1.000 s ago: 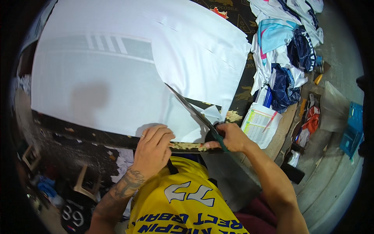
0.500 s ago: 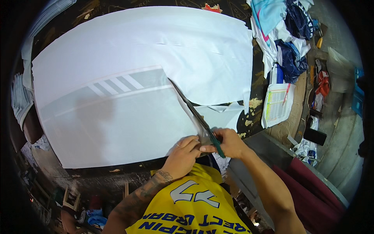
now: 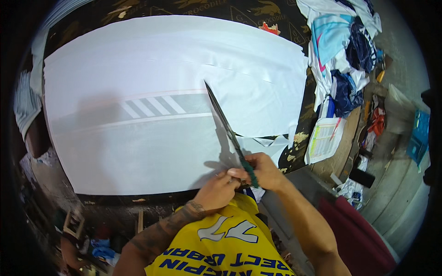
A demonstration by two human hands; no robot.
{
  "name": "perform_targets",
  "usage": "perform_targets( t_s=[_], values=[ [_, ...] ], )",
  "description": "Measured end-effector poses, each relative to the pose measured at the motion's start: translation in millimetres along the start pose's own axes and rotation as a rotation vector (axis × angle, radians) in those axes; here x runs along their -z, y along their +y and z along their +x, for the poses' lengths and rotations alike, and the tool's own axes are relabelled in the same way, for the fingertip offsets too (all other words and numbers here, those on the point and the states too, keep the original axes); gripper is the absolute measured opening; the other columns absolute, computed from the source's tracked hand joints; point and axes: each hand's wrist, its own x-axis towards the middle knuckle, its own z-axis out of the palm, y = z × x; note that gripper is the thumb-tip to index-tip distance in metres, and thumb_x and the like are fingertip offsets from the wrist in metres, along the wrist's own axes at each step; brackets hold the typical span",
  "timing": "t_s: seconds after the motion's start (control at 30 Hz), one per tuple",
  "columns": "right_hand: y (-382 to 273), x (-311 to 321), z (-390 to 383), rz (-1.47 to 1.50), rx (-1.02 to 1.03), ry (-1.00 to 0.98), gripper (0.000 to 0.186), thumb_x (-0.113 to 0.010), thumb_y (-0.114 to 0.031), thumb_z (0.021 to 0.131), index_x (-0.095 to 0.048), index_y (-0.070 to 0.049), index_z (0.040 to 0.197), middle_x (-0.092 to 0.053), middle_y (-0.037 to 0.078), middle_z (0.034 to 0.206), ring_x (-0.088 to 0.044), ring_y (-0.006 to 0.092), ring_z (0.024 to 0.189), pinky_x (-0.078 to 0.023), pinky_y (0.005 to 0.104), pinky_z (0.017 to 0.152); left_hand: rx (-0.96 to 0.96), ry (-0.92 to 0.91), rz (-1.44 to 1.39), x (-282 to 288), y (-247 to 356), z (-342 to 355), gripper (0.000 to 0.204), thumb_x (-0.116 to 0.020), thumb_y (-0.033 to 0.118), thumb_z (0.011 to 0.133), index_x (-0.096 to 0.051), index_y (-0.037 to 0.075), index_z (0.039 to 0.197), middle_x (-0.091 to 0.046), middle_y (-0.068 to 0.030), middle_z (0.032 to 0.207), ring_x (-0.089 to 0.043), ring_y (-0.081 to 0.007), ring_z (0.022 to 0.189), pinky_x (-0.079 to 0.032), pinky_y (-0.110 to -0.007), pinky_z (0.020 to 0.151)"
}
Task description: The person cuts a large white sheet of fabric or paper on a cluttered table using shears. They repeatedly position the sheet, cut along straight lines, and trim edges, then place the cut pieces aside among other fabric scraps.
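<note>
A large white cloth (image 3: 152, 161) lies spread before me, printed with a pale grey panel and a darker grey band with slanted white stripes (image 3: 154, 106). My right hand (image 3: 264, 171) grips long dark scissors (image 3: 224, 120) by their green-wrapped handle. Their blades slant up and left over the cloth, the tip past the band's right end. Below that, a slit with a loose, curled strip (image 3: 262, 140) runs to the right edge. My left hand (image 3: 220, 189) is closed at the cloth's near edge, fingertips against my right thumb; what it pinches is hidden.
The dark printed table (image 3: 193, 6) shows around the cloth, with worn patches. Crumpled white, navy and light-blue garments (image 3: 343, 50) lie at the far right, above a paper chart (image 3: 324, 140) with a red pen. Folded cloths (image 3: 26, 108) are stacked at the left. A black phone (image 3: 362, 178) lies at the right.
The scissors' tip has moved farther onto the cloth, past the printed band, and the blades now lie over its surface. My left hand has shifted slightly down. The whole view has also shifted.
</note>
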Motion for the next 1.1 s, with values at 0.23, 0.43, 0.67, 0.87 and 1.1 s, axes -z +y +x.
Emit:
perform_targets(
  t_s=[0.23,0.43,0.67,0.87,1.1],
  values=[
    [-76.6,139.1,2.0,-1.001,0.008,-0.175,0.061,-0.080,-0.060,0.095,-0.068,-0.001,0.105,-0.059,0.006,0.070,-0.059,0.0154,0.067,-0.047,0.0374,0.062,0.072,0.598,0.630,60.7,-30.6,55.9,0.052,-0.069,0.019,0.084,-0.064,0.008,0.135,-0.060,-0.0081,0.137,-0.053,-0.0284,0.129,-0.035,-0.051,0.108],
    [-161.4,161.9,98.8,-1.250,0.217,-0.340,0.070,-0.081,-0.073,0.086,-0.066,-0.005,0.093,-0.059,0.009,0.072,-0.057,0.0248,0.072,-0.046,0.0416,0.070,0.078,0.615,0.807,46.3,-41.9,56.9,0.056,-0.065,0.027,0.083,-0.064,0.008,0.136,-0.060,-0.0083,0.141,-0.053,-0.0261,0.131,-0.035,-0.051,0.110],
    [-182.2,139.9,95.1,-1.310,0.178,-0.304,0.071,-0.091,-0.070,0.075,-0.069,-0.003,0.081,-0.062,0.007,0.071,-0.060,0.0224,0.072,-0.047,0.0398,0.069,0.055,0.634,0.843,48.6,-40.6,58.0,0.054,-0.065,0.027,0.083,-0.066,0.007,0.134,-0.062,-0.0072,0.139,-0.056,-0.0246,0.130,-0.040,-0.051,0.108],
    [-200.2,104.7,106.7,-1.345,0.163,-0.278,0.072,-0.090,-0.073,0.074,-0.071,-0.003,0.080,-0.065,0.008,0.073,-0.064,0.0236,0.073,-0.051,0.0392,0.070,0.040,0.648,0.841,46.8,-38.6,56.6,0.053,-0.068,0.030,0.081,-0.068,0.008,0.130,-0.064,-0.0061,0.137,-0.057,-0.0244,0.130,-0.041,-0.050,0.108],
    [-224.1,63.7,110.9,-1.341,0.210,-0.273,0.071,-0.090,-0.070,0.076,-0.069,-0.003,0.074,-0.064,0.007,0.068,-0.059,0.0219,0.068,-0.048,0.0387,0.067,0.005,0.630,0.756,51.5,-41.1,55.4,0.059,-0.072,0.034,0.079,-0.067,0.009,0.133,-0.063,-0.0047,0.137,-0.057,-0.0228,0.130,-0.041,-0.048,0.107]
  ],
)
